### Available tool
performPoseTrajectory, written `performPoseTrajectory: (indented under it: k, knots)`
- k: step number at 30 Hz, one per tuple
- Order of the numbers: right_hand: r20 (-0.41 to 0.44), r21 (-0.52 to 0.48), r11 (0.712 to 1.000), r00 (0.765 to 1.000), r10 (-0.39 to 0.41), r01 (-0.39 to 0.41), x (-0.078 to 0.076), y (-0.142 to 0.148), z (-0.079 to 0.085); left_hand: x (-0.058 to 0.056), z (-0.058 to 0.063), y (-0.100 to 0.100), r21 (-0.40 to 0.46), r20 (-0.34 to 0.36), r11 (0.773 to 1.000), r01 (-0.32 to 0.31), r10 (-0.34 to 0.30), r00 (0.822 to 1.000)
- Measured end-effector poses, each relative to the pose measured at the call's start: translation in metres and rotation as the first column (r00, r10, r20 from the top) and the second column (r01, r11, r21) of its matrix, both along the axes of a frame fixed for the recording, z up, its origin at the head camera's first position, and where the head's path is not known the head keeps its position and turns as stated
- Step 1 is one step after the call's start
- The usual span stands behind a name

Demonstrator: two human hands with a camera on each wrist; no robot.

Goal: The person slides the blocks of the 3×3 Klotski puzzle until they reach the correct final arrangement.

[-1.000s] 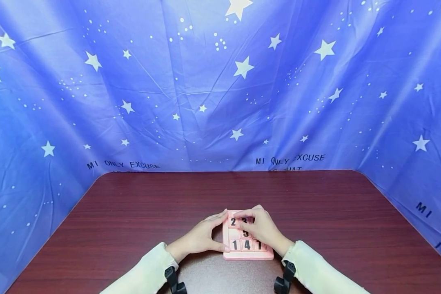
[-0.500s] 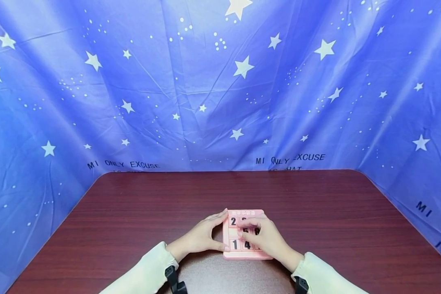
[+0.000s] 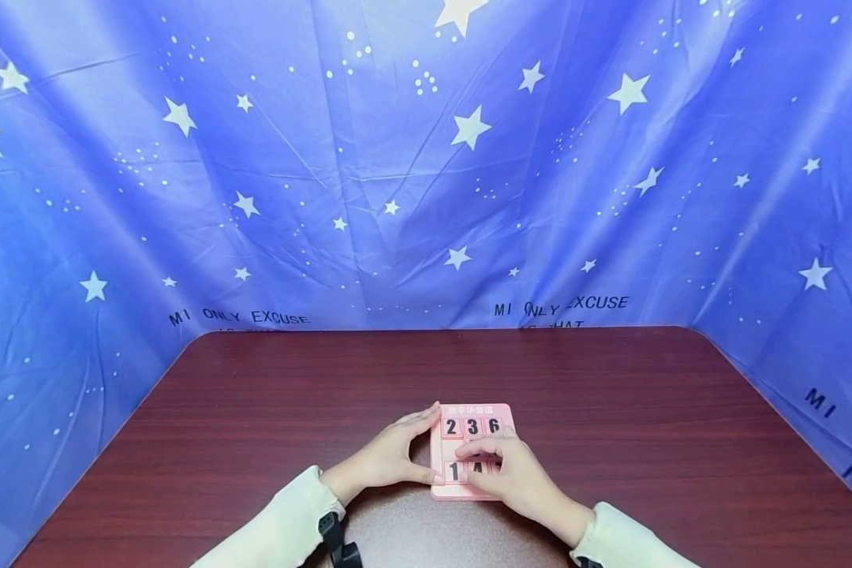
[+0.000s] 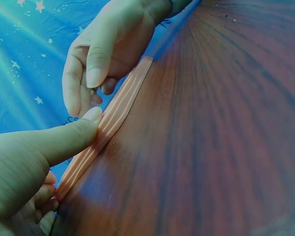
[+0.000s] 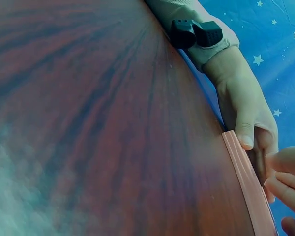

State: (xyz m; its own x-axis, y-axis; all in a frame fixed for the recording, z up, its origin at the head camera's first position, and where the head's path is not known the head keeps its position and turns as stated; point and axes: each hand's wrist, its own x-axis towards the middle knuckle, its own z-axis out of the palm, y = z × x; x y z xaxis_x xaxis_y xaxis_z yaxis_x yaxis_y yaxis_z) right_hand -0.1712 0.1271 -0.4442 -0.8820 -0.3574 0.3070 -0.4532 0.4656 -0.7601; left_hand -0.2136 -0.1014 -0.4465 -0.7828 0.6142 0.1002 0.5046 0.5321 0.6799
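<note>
A pink sliding number puzzle lies flat on the table. Its top row reads 2, 3, 6, the left slot of the middle row holds no tile, and 1 and part of 4 show in the bottom row. My left hand grips the puzzle's left side, thumb at the near corner and fingers along the far one. Over the lower right part hovers my right hand, thumb and forefinger apart, thumb tip by the 4 tile. It hides most of the middle row and the bottom right tile.
The dark red wooden table extends around the puzzle on every side. Behind and beside it hangs a blue curtain with white stars. A black camera is strapped to the left wrist.
My right hand has drawn back toward me over the puzzle, uncovering the 3 and 6 tiles and covering the middle row and bottom right. The left hand has stayed in place.
</note>
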Motion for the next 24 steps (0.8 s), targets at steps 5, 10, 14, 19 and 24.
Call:
performPoseTrajectory:
  k: [5, 10, 14, 19, 24]
  knots:
    - [-0.011, 0.015, 1.000, 1.000, -0.001, 0.002, 0.0010, -0.0003, -0.0015, 0.0006, 0.0001, -0.0006, 0.011, -0.008, 1.000, 0.004, -0.004, 1.000]
    - [-0.025, 0.031, 0.999, 1.000, 0.013, -0.012, 0.0021, -0.0003, -0.0015, 0.0006, 0.0011, -0.0005, 0.009, -0.007, 1.000, 0.005, -0.005, 1.000]
    - [-0.027, 0.041, 0.999, 0.999, 0.020, -0.018, 0.0027, -0.0004, -0.0013, 0.0002, 0.0010, -0.0002, 0.004, 0.001, 1.000, 0.001, -0.001, 1.000]
    - [-0.042, 0.059, 0.998, 0.999, 0.014, -0.011, 0.0027, -0.0010, -0.0015, 0.0000, 0.0001, -0.0003, 0.013, 0.009, 1.000, -0.001, 0.001, 1.000]
    - [-0.056, 0.069, 0.998, 0.998, 0.004, -0.001, 0.0029, -0.0026, -0.0020, 0.0006, 0.0001, -0.0006, 0.012, 0.013, 1.000, -0.004, 0.004, 1.000]
